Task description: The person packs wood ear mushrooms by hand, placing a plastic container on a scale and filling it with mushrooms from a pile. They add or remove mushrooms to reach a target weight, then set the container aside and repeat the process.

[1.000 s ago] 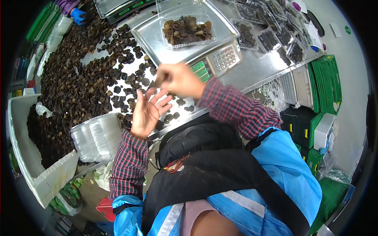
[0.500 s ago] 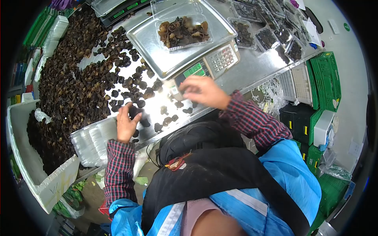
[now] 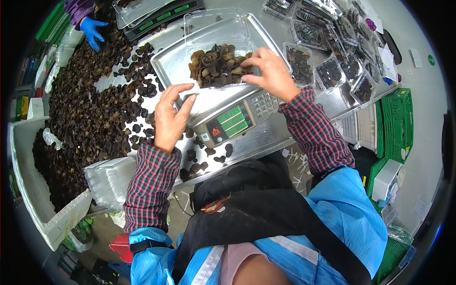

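Observation:
A clear plastic tub [image 3: 205,85] full of dark brown wood ear mushrooms [image 3: 219,65] stands on a metal tray [image 3: 164,59]. Under the tray is a digital scale [image 3: 221,128] with lit green displays. My right hand [image 3: 273,73] is at the tub's right end, finger and thumb apart over the mushrooms there. Whether it touches the tub is hard to tell. My left hand [image 3: 172,118] is at the tray's left edge, near the tub's lower left corner, with thumb and forefinger apart and nothing visible between them.
Loose mushrooms [image 3: 85,109] cover the table's left side. Stacked clear lids or tubs [image 3: 111,178] lie by the foam box [image 3: 26,175]. Filled tubs [image 3: 330,73] stand at back right. A co-worker's blue-gloved hand [image 3: 92,31] is over the pile, near another scale [image 3: 164,16].
Both my hands have moved up: the left from the loose mushrooms to the tray's edge, the right from before the scale to the tub. A co-worker's gloved hand has appeared at upper left.

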Available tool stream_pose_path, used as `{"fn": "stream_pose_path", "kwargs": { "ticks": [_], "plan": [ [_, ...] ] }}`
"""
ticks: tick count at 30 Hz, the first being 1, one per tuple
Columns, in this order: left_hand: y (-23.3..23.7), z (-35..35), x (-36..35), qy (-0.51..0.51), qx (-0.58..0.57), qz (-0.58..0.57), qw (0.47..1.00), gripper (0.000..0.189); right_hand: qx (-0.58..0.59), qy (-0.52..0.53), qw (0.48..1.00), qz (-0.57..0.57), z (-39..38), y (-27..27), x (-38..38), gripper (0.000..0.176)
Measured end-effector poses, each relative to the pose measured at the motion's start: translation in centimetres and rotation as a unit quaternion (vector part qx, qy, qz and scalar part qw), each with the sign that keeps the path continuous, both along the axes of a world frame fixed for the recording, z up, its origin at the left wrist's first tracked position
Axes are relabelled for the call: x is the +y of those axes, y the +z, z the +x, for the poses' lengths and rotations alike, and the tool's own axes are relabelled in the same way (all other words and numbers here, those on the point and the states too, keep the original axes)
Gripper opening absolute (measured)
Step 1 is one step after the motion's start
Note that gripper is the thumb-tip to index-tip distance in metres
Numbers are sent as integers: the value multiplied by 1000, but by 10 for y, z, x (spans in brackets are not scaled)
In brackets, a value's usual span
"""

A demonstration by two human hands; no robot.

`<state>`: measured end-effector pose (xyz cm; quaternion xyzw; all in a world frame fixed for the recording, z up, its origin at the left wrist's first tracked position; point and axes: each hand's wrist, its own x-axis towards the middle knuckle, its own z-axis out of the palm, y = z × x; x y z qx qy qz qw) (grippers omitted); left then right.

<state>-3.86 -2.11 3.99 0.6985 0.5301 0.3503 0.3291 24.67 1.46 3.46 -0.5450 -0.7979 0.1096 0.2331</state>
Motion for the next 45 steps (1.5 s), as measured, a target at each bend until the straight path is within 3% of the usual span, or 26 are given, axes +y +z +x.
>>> {"fn": "stream_pose_path", "kwargs": {
  "ticks": [3,6,7,10,12,16,18,22,24,25,27,28,29,30,31,33,34,35,37,39,40,41,43,45],
  "plan": [
    [-2,3,4,7,4,-52,999,24,-57,7,996,-62,-4,-5,3,20],
    [-11,3,7,19,-91,-93,991,21,106,13,993,-44,7,-18,13,15],
    [-11,4,7,18,-91,-95,991,21,106,12,993,-46,9,-18,13,15],
    [-7,10,8,2,-113,-94,989,20,80,32,995,-43,13,-19,11,14],
    [-4,13,8,-4,-118,-109,987,20,-4,23,999,-34,12,-24,11,15],
    [-1,15,8,-19,-108,-111,988,19,59,41,997,-42,12,-16,11,15],
    [-1,17,7,-30,-115,-113,986,18,-23,39,999,15,4,-7,2,18],
    [-4,15,4,-30,-125,-123,984,19,-49,26,998,-17,4,-14,9,17],
    [-4,11,1,-30,-117,-127,985,17,104,18,994,3,9,-23,14,16],
    [-4,10,1,-28,-118,-126,985,17,104,20,994,3,8,-24,13,16],
    [-5,9,-1,-41,-173,-240,954,28,339,-75,928,-134,3,-19,5,14],
    [-1,16,-2,-41,-173,-240,954,28,366,-60,919,-138,-6,-9,1,16],
    [6,28,-4,-23,-273,-277,921,32,365,-59,919,-137,-17,-1,-4,16],
    [10,35,-5,-5,-369,-310,876,37,359,7,920,-160,-29,6,-10,16],
    [13,36,-4,-5,-370,-310,876,37,351,72,916,-182,-39,10,-15,16],
    [16,37,-2,-58,-456,-419,783,42,262,192,945,-37,-58,13,-19,17],
    [6,30,-2,-86,-477,-396,780,36,289,175,934,-114,-55,21,-18,15],
    [6,24,-2,-58,-463,-387,795,29,308,109,939,-108,-49,19,-12,16],
    [-2,5,-3,-16,-427,-372,824,24,348,-79,921,-157,-23,6,9,20],
    [-7,-11,-6,24,-411,-355,839,21,165,-117,977,-62,4,-5,26,21],
    [-9,-19,-7,36,-404,-353,843,21,65,-112,988,-82,10,-7,31,26],
    [-10,-24,-8,50,-397,-354,846,20,66,-113,988,-82,10,-13,33,26],
    [-10,-24,-11,53,-393,-351,848,20,-93,-78,993,-1,2,-22,32,24],
    [-10,-20,-12,46,-393,-348,850,20,-99,-96,990,-18,-2,-24,34,22]
  ]
}}
